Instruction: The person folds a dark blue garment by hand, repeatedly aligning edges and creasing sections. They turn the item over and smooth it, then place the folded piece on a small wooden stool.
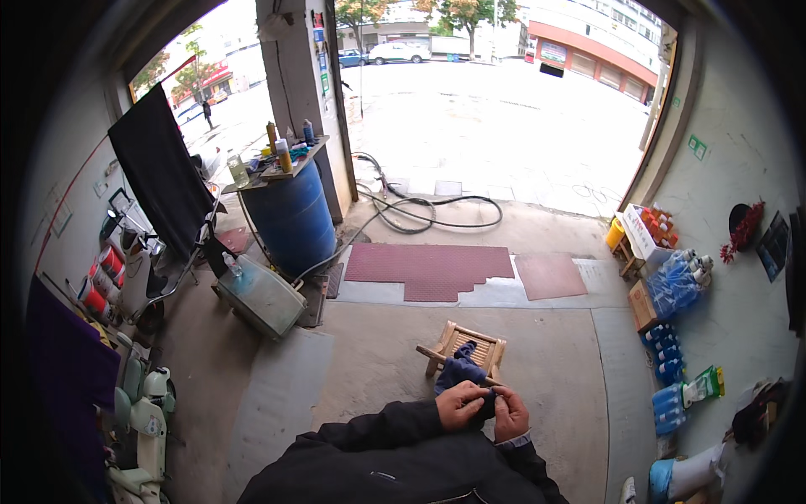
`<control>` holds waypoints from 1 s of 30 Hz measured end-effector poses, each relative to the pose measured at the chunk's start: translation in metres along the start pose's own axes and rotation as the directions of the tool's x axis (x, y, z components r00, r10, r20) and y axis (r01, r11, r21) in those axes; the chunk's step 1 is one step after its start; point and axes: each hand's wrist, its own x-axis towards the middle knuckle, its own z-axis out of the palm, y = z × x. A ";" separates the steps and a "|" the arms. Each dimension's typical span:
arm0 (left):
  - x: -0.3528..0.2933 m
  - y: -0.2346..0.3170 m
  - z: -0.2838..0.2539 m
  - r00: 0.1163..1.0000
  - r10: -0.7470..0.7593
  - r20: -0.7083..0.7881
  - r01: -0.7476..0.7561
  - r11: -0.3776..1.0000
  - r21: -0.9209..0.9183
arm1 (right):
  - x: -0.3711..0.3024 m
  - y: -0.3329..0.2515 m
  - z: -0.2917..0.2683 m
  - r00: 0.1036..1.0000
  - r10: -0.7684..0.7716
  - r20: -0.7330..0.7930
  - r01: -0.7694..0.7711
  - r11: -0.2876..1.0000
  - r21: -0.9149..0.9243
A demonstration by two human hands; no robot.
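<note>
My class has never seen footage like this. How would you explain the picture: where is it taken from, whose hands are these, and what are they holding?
There is no machine here. A person wears a wide camera on their head, looking down, so edges bend and corners go dark. The left hand and right hand are the wearer's own. Their fingertips pinch a small dark thing, too hidden to name. Just beyond, a blue cloth lies on a low stool. Farther off, a red mat lies on the floor, with a blue barrel to its left.
</note>
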 end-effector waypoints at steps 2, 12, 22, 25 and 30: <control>-0.001 0.004 0.000 0.999 -0.054 -0.007 0.054 0.998 0.019 | -0.002 -0.004 0.004 0.999 -0.031 -0.029 0.030 0.999 -0.036; 0.001 0.003 -0.004 0.935 -0.329 0.130 0.353 0.897 -0.265 | -0.002 -0.011 0.001 0.997 -0.013 0.075 0.027 0.981 -0.191; 0.013 0.065 -0.032 0.944 -0.156 0.290 0.097 0.974 0.207 | -0.004 0.023 0.001 0.987 0.033 0.156 -0.012 0.991 -0.133; 0.030 0.096 -0.053 0.902 -0.174 0.394 -0.010 0.906 0.424 | -0.008 0.021 0.003 0.970 0.094 0.225 -0.081 0.994 -0.068; 0.043 0.180 -0.098 0.951 0.281 0.128 -0.274 0.959 -0.075 | -0.010 -0.003 0.004 0.967 0.158 0.201 -0.131 0.981 -0.143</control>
